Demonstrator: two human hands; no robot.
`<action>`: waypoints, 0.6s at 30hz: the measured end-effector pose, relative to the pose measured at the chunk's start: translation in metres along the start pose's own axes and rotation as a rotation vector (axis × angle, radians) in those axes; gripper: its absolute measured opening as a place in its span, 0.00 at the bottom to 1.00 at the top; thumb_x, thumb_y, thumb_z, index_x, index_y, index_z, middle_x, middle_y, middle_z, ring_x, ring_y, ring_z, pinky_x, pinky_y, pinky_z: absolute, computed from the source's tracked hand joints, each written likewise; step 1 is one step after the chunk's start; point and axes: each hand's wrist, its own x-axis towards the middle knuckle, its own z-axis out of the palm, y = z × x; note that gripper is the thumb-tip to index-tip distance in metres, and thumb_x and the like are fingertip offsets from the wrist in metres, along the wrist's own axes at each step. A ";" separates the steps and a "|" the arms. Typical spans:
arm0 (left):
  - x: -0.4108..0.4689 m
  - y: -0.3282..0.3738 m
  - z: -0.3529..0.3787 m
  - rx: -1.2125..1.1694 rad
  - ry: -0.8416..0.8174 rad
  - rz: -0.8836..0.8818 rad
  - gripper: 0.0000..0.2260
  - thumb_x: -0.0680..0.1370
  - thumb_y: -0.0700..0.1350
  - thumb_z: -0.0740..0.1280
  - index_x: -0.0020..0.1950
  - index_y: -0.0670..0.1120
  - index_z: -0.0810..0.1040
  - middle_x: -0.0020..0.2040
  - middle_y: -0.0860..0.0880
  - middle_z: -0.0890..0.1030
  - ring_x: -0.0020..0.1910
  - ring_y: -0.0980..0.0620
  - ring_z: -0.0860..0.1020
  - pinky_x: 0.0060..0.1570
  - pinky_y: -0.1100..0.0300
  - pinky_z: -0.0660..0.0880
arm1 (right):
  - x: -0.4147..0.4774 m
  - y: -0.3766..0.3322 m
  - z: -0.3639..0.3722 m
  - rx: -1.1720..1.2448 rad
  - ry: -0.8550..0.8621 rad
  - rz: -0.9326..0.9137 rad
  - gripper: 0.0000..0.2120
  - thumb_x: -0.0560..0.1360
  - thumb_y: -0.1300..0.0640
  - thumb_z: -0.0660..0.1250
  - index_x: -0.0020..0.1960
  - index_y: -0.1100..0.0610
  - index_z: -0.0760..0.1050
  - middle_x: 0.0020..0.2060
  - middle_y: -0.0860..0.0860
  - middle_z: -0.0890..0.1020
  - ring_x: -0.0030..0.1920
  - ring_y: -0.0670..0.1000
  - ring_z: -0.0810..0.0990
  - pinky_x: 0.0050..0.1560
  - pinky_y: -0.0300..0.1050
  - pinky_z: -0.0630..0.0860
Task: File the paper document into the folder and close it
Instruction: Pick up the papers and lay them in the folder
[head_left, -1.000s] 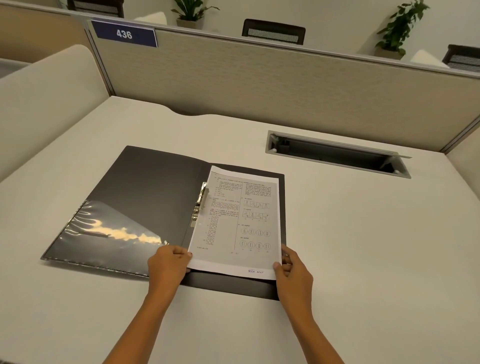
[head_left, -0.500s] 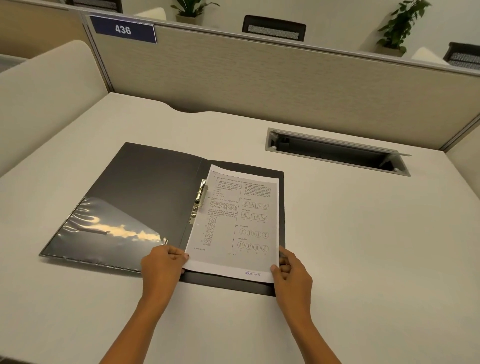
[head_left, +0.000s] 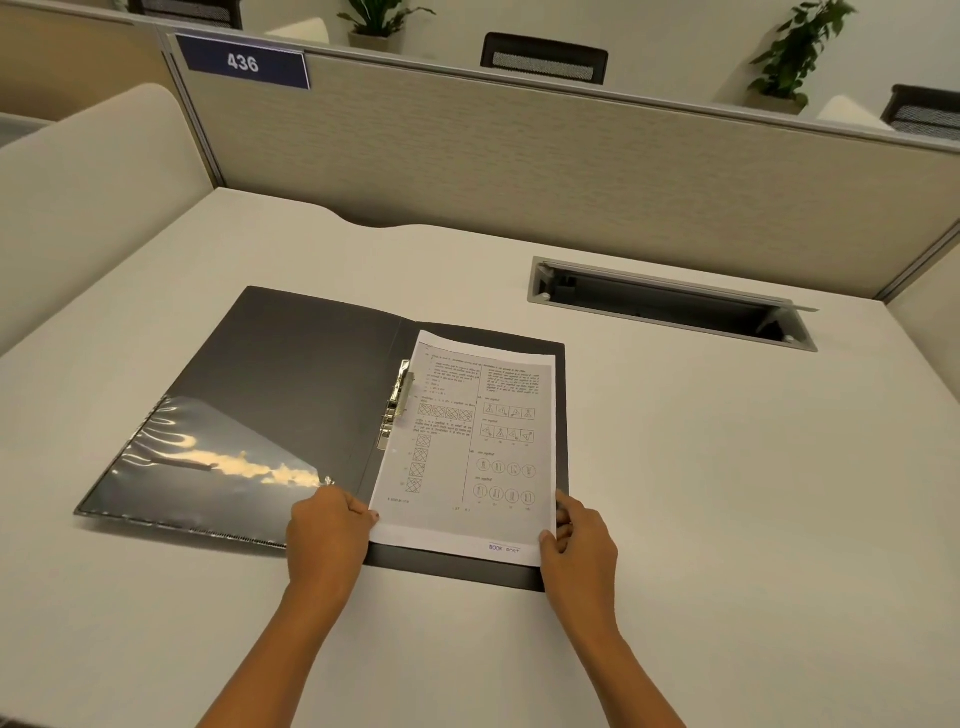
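Observation:
A dark grey folder (head_left: 291, 374) lies open flat on the desk, with a clear plastic pocket (head_left: 208, 467) on its left flap and a metal clip (head_left: 397, 402) along the spine. The printed paper document (head_left: 467, 447) rests on the folder's right half, its left edge against the clip. My left hand (head_left: 324, 535) pinches the sheet's lower left corner. My right hand (head_left: 579, 540) grips the lower right corner, thumb on top of the page.
A recessed cable tray (head_left: 670, 304) with an open lid sits in the desk at the back right. Beige partition walls (head_left: 519, 171) close off the desk behind and on both sides, one bearing a blue "436" sign (head_left: 242, 62).
The view has shifted slightly; the paper has slid a little to the left toward the clip. Both hands keep their hold on the bottom corners.

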 end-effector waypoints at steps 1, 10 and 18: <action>0.000 -0.001 0.001 0.003 -0.001 0.000 0.08 0.73 0.44 0.72 0.39 0.40 0.81 0.36 0.43 0.81 0.35 0.47 0.75 0.44 0.53 0.76 | 0.001 0.000 0.001 -0.014 -0.008 0.002 0.22 0.74 0.67 0.65 0.66 0.56 0.70 0.51 0.51 0.74 0.47 0.48 0.76 0.48 0.35 0.73; -0.003 -0.015 -0.006 0.015 0.127 0.138 0.07 0.71 0.50 0.73 0.40 0.48 0.79 0.39 0.49 0.81 0.39 0.49 0.77 0.38 0.55 0.76 | 0.032 -0.001 -0.010 0.024 0.022 -0.006 0.18 0.76 0.68 0.61 0.65 0.58 0.71 0.56 0.54 0.75 0.51 0.49 0.74 0.54 0.38 0.71; 0.028 -0.053 -0.005 0.161 -0.128 0.560 0.33 0.65 0.57 0.75 0.68 0.55 0.70 0.71 0.56 0.68 0.74 0.49 0.59 0.72 0.46 0.52 | 0.126 -0.012 -0.014 0.233 -0.036 0.012 0.19 0.78 0.67 0.58 0.67 0.57 0.67 0.59 0.54 0.78 0.59 0.52 0.77 0.60 0.40 0.71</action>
